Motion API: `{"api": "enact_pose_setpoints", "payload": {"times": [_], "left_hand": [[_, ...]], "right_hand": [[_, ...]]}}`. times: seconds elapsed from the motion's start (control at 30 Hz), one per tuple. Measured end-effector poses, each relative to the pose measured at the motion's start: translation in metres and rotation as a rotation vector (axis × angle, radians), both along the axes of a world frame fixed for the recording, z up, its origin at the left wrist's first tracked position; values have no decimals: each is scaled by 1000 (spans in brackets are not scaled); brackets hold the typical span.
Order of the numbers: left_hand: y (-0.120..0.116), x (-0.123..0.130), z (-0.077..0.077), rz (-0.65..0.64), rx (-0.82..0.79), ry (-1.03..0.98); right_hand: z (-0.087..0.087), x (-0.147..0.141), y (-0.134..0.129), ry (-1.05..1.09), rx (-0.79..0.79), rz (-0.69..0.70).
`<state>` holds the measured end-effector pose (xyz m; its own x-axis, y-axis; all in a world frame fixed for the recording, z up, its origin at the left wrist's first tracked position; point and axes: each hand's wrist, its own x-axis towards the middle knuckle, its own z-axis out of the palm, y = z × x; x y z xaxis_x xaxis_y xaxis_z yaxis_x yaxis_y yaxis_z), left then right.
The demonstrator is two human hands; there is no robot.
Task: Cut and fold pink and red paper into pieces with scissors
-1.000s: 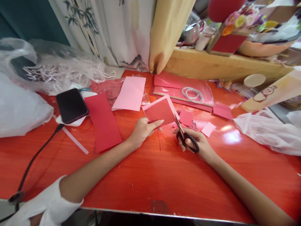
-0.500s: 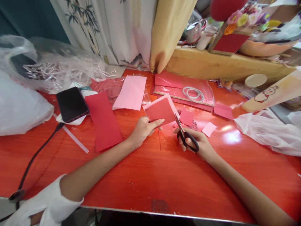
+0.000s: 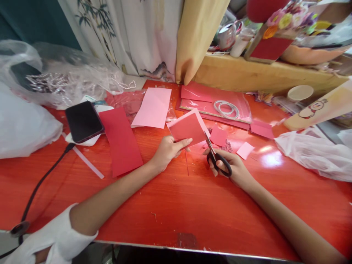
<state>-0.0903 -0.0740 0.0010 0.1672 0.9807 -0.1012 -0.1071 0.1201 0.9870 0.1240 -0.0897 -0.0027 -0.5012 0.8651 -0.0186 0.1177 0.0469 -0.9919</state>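
My left hand (image 3: 169, 151) pinches a red sheet of paper (image 3: 189, 128) together with a pink sheet (image 3: 198, 116) behind it, thumb lying on the red face. Part of the pink sheet shows as a border along the upper and right edges. Black-handled scissors (image 3: 220, 164) are in my right hand (image 3: 233, 167), fingers through the loops. Their blades point up and reach the right edge of the held paper; whether the blades are parted is hard to see. A small red piece (image 3: 218, 136) and a small pink piece (image 3: 245, 150) lie near the scissors.
Left of my hands lie a long red sheet (image 3: 121, 143) and a black phone (image 3: 84, 121) with a cable. A pink sheet (image 3: 154, 108) and a red paper pack (image 3: 220, 104) with a white ring coil (image 3: 226, 109) are behind. Plastic bags (image 3: 316, 154) flank the table.
Almost nothing differs. The scissors and my right hand have shifted very slightly; the held paper stays in place.
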Motion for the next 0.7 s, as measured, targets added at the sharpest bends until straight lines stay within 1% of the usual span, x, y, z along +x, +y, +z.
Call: {"api": "enact_pose_setpoints", "payload": {"times": [0.2, 0.7], "left_hand": [[0, 0, 2, -4, -14, -5], [0, -1, 0, -5, -14, -27]], "right_hand": [[0, 0, 0, -11, -14, 3], [1, 2, -1, -35, -23, -12]]}}
